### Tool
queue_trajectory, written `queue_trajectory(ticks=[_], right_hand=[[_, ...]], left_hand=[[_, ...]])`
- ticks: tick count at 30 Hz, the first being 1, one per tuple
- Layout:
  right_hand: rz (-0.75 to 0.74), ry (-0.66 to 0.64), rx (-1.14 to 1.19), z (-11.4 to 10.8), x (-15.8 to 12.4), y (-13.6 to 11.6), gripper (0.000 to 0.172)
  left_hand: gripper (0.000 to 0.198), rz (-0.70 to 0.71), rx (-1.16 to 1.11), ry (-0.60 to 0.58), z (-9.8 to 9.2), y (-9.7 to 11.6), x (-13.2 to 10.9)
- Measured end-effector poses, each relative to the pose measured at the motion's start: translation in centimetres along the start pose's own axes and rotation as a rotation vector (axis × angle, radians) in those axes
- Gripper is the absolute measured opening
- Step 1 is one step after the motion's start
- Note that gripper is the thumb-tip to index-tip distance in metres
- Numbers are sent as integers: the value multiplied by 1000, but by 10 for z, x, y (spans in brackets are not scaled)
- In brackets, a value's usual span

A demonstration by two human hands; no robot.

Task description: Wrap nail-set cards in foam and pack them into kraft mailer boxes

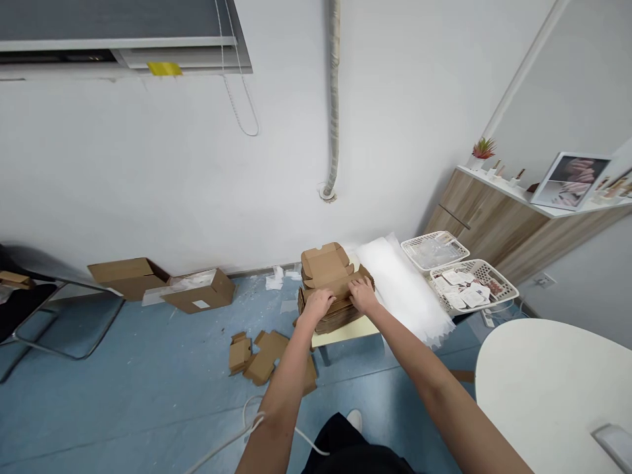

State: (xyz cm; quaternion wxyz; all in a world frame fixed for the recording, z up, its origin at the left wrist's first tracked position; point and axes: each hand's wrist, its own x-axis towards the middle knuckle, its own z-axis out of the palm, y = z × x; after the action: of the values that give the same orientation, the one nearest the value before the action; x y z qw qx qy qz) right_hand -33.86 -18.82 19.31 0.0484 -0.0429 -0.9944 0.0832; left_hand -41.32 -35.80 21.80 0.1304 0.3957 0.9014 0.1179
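A brown cardboard box (326,264), partly unfolded with its lid flap standing up at the back, lies on a stack of flattened cardboard boxes (338,320). The stack rests on a small pale yellow table (345,334). At the box's near left edge, my left hand (318,305) is closed with bent fingers on the cardboard. My right hand (363,295) grips the right side of the same box, by its side flap. The fingertips are partly hidden against the cardboard.
White foam sheets (397,283) lie right of the stack, beside two white baskets (511,288) of small packets. Loose cardboard pieces (266,355) and open cartons (197,299) are on the blue floor. A round white table (553,388) stands right; a white cable (224,442) crosses below.
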Motion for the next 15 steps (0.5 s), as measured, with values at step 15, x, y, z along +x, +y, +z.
queue_trajectory(ticks=[15], right_hand=[[-279,275,58,-55,-23,23,41]], left_hand=[[45,130,7,623,14,49,-35]])
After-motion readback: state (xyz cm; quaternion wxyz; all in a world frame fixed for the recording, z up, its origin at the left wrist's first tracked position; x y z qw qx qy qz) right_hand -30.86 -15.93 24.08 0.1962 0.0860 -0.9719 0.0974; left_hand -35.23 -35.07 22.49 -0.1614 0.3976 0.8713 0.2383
